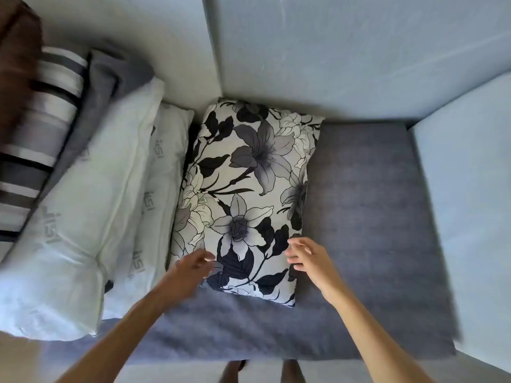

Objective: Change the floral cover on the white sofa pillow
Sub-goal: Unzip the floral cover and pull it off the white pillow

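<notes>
Both hands hover loose-fingered, gripping nothing: the left hand (190,268) and right hand (304,257) flank the near end of the floral pillow (243,194), likely to lift it. Beyond the left hand lie white pillows (83,217).

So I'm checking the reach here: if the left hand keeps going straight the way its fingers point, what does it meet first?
Most likely the floral pillow: the left hand points up and right at its near left edge. Whether it already touches is unclear.
</notes>
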